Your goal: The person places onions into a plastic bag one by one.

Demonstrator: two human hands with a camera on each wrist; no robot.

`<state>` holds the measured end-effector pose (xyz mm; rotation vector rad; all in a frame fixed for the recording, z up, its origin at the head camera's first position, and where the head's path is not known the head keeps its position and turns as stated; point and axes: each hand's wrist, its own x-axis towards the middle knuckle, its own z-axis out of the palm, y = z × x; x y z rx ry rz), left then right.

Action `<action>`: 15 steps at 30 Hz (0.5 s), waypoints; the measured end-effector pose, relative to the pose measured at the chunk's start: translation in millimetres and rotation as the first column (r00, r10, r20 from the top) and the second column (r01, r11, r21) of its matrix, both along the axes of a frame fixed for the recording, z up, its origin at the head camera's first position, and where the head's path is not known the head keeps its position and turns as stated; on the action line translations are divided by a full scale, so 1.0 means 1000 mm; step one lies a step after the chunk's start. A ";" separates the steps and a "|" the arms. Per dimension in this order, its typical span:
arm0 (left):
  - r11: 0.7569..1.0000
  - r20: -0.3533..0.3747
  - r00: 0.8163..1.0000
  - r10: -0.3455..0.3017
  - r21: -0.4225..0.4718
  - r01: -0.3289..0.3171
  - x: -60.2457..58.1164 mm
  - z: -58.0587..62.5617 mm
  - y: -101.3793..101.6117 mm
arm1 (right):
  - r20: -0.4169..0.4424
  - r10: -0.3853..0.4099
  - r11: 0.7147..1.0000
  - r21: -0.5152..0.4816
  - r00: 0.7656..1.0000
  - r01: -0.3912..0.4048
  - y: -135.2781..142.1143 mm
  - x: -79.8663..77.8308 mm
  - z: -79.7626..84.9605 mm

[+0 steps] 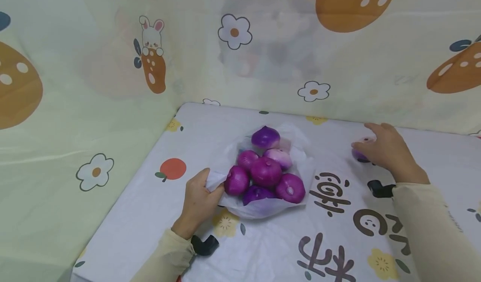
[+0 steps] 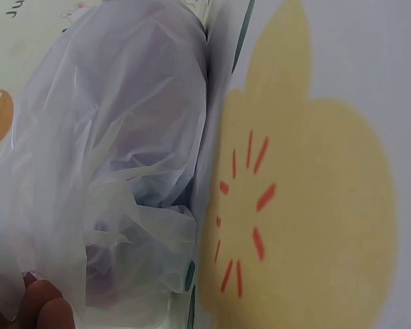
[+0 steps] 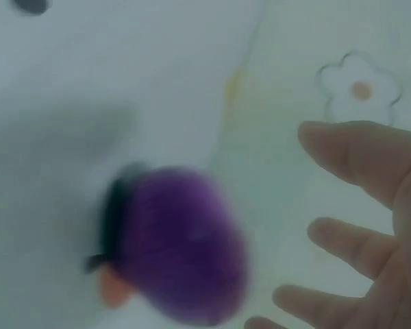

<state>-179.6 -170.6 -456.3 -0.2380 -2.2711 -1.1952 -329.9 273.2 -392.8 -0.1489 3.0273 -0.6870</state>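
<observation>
My left hand (image 1: 199,200) pinches the left edge of a thin white plastic bag (image 1: 259,212), which lies with its mouth spread wide. Several purple-red onions (image 1: 266,171) are heaped inside it, one darker onion (image 1: 265,137) at the far end. In the left wrist view, fingertips (image 2: 51,312) press into the crinkled plastic. Over to the right, my right hand (image 1: 391,152) is at a single purple onion (image 1: 358,153), partly hidden by the hand. The right wrist view has the fingers spread apart beside this blurred onion (image 3: 185,247), with a gap between.
A white printed cloth (image 1: 233,253) covers the table, patterned with flowers, fruit and dark lettering. Pale curtains (image 1: 263,65) with carrot and flower prints rise behind and on the left. Black straps (image 1: 380,189) are on both wrists.
</observation>
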 end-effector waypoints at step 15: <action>1.000 -0.002 1.000 0.005 -0.001 -0.005 -0.001 -0.001 -0.001 | 0.001 0.002 1.000 -0.018 1.000 -0.002 0.029 -0.009 -0.042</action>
